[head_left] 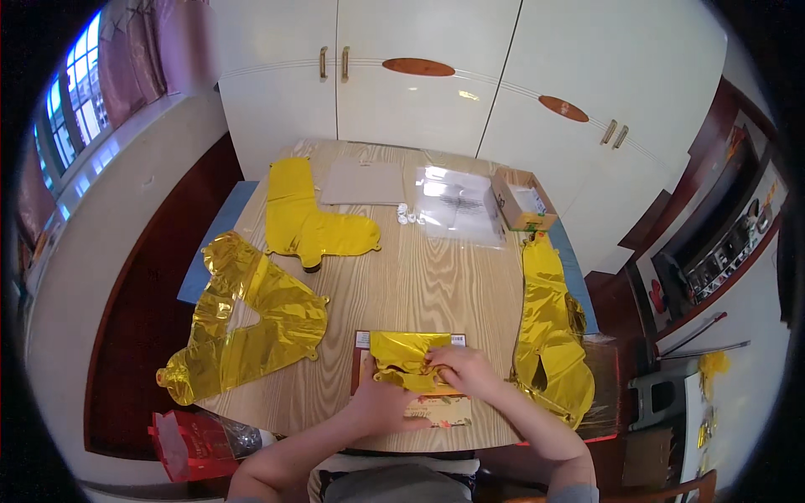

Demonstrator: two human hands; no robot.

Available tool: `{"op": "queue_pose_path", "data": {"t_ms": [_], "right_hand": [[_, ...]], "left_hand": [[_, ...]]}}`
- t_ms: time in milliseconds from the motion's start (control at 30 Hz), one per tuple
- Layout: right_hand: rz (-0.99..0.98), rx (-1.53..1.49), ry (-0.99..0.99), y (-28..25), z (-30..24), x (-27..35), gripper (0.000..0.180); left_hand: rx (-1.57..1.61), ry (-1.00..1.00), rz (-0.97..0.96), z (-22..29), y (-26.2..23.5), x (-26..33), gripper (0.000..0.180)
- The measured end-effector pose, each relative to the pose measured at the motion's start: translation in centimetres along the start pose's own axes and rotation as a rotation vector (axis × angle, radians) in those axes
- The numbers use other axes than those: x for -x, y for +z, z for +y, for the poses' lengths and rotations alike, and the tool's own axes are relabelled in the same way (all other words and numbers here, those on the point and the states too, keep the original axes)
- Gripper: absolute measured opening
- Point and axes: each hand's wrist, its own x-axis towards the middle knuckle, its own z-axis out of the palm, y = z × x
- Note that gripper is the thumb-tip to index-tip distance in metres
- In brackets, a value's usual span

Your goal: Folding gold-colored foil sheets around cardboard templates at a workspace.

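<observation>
A folded gold foil balloon [409, 345] lies at the near middle of the table, on a flat reddish-brown item [359, 356]. My right hand [468, 370] is closed at its right side, the fingertips pressed together on the foil. My left hand [387, 404] rests at the balloon's near left corner, thumb and fingers apart. Partly under that hand is a cream printed card or packet [449, 411]. Flat, uninflated gold foil balloons lie around: an L-shaped one [306, 222] at the far left, one with a triangular opening [268, 310] at the left, and a long one [549, 314] at the right.
At the table's [394, 285] far side are a beige flat board [362, 183], small white pieces [404, 216], a clear plastic sheet [459, 205] and an open cardboard box [527, 201]. White cabinets [419, 105] stand behind. A red bag [193, 448] is below the left edge.
</observation>
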Motion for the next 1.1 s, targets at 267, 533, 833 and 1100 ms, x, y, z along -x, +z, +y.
{"op": "queue_pose_path", "data": {"t_ms": [267,533,833,1100], "right_hand": [[0.036,0.109,-0.083,1.2,0.4,0.9,0.022],[0.043,0.247,-0.094,1.5,-0.4,1.3,0.022],[0.039,0.266,-0.083,1.0,-0.8,1.4,0.021],[0.045,0.270,-0.098,1.2,-0.9,0.9,0.021]], "left_hand": [[0.027,0.022,0.122,-0.4,0.5,0.0,0.087],[-0.200,0.077,0.115,0.3,-1.3,1.1,0.055],[0.302,-0.282,0.073,-5.0,-8.9,-1.7,0.027],[0.126,-0.002,0.060,-6.5,-1.6,-4.3,0.066]]}}
